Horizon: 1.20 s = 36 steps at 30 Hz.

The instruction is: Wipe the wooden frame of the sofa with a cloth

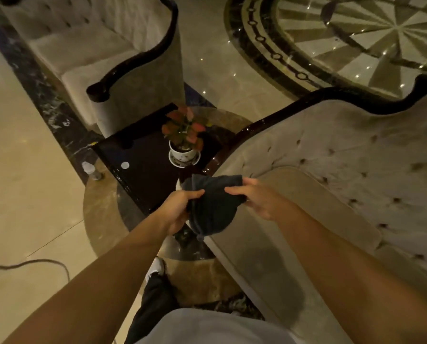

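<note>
**Both hands holding a dark cloth at the sofa's armrest**

A person is standing beside a sofa [344, 157] and looking down at both outstretched arms. The left hand [176, 211] is gripping the left edge of a dark cloth [213, 202], its fingers [195, 193] curling over the top of the fabric. The right hand [254, 198] is pinching the cloth's right side, with its fingers closing on the upper right corner. The cloth is hanging bunched between the two hands, just in front of the end of the sofa's armrest, and its lower part is drooping toward the floor. Whether it is touching the armrest cannot be told.

The sofa's wooden frame [269, 115] is running as a glossy dark band along the curved top of the pale, buttoned upholstery, sweeping down toward the hands. The cloth is sitting near the lower end of that band.

Just beyond the hands a dark side table [143, 165] is standing between this sofa and a second sofa [103, 53] with the same dark trim. A potted plant [184, 140] with reddish leaves is resting on a saucer on the table. A small bottle [91, 170] is standing on the floor [21, 194] by the table's left corner, and a cable [33, 263] is lying across the tiles at lower left. The person's shoe [156, 269] is showing below the arms.
</note>
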Tool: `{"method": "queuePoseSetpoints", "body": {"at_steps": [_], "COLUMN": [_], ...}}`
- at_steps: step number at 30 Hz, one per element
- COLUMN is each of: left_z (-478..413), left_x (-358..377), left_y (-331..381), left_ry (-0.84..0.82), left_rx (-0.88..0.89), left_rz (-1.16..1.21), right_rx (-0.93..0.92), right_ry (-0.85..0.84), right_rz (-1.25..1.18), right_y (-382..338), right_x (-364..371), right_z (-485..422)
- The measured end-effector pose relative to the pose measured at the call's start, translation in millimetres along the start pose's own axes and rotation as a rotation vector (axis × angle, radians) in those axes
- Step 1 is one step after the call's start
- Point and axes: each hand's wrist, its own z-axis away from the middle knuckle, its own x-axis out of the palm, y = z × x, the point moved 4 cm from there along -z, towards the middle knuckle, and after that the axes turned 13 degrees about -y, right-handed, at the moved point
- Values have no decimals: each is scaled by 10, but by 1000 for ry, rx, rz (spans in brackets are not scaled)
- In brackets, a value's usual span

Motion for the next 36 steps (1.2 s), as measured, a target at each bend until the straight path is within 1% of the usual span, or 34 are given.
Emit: {"method": "queuePoseSetpoints", "body": {"at_steps": [3, 6, 8, 10, 12, 13, 15, 17, 19, 21, 23, 25, 28, 30, 32, 34, 36], "left_z": [-148, -309, -411, -585, -677, -741, -942, -1163, -1431, -1702, -2015, -2392, -2834, -3070, -3218, -3270, -3244], "left_x": [-512, -1097, -1571, -2118, -2339, -2490, -2808, -3085, -3331, -3564, -3799, -4010, -4184, -4267, -4344, -4399, -4429], "left_y": [217, 458, 548, 584, 490, 458, 382, 235, 74, -64, -164, -217, -173, -118, -99, -104, -85], "left_ry": [36, 98, 185, 246, 259, 283, 325, 362, 360, 367, 383, 388, 374, 383, 381, 351, 329], "left_rx": [48, 69, 52, 36, 64, 69, 37, -52, -129, -165, -193, -166, -108, -84, -99, -150, -180], "left_rz": [-15, -194, -271, -425, -613, -648, -651, -582, -499, -460, -512, -602, -692, -736, -707, -631, -611], "right_rx": [-63, -60, -11, 86, 141, 164, 228, 310, 385, 439, 491, 548, 551, 523, 492, 481, 491], "right_ry": [87, 147, 181, 206, 226, 240, 292, 305, 312, 331, 337, 349, 374, 377, 380, 389, 368], "right_rz": [-72, -31, 14, 65, 88, 74, 39, -33, -105, -173, -275, -366, -520, -552, -555, -535, -459], "right_y": [-62, -94, -52, 77, 246, 348, 552, 784, 1084, 1360, 1612, 1841, 2010, 2043, 2038, 2030, 1980], "right_x": [333, 709, 949, 1208, 1345, 1428, 1565, 1645, 1659, 1623, 1597, 1559, 1493, 1442, 1389, 1321, 1290], "right_z": [-575, -1084, -1425, -1888, -2046, -2198, -2521, -2786, -3089, -3377, -3669, -3952, -4275, -4469, -4617, -4688, -4716]}}
